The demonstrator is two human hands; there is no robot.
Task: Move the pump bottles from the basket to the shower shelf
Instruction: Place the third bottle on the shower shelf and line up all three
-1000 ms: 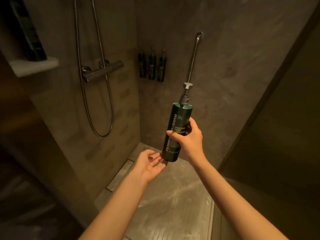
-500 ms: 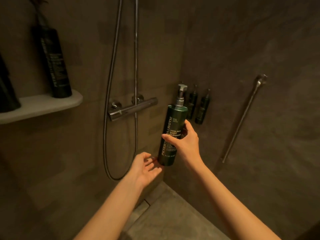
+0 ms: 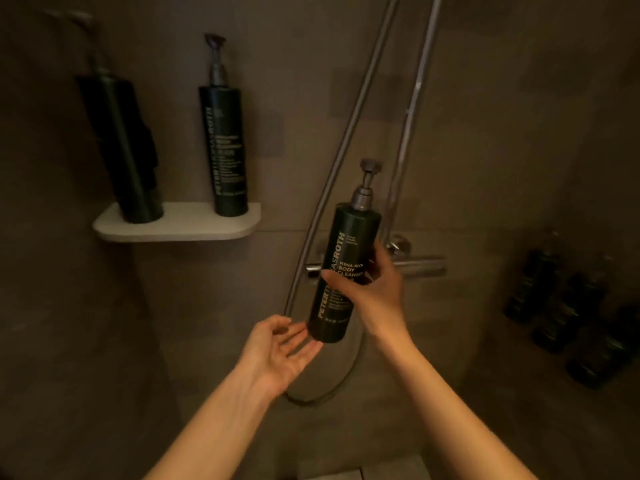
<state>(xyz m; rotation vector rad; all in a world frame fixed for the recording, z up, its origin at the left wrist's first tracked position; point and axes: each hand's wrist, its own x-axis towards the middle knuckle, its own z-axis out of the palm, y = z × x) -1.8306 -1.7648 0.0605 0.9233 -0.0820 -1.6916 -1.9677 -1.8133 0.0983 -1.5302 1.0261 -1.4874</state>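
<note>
My right hand [image 3: 375, 289] grips a dark green pump bottle [image 3: 341, 258] around its middle, upright and slightly tilted, in front of the shower mixer. My left hand [image 3: 280, 351] is open, palm up, just below and left of the bottle's base, fingertips close to it. Up and to the left, the pale shower shelf [image 3: 180, 226] carries two dark pump bottles: one at its right end [image 3: 223, 150] and a blurred one at its left [image 3: 121, 150]. The basket is out of view.
The chrome mixer bar [image 3: 415, 266] sits behind the held bottle, with a riser rail [image 3: 412, 109] and hose [image 3: 343, 143] running up from it. Three small dark bottles [image 3: 568, 310] hang on the right wall. Dim tiled walls surround everything.
The view has swung up and left, bringing the whole shelf and both its bottles into sight. The bottle stays in my right hand, now in front of the mixer; my left hand still hovers under it.
</note>
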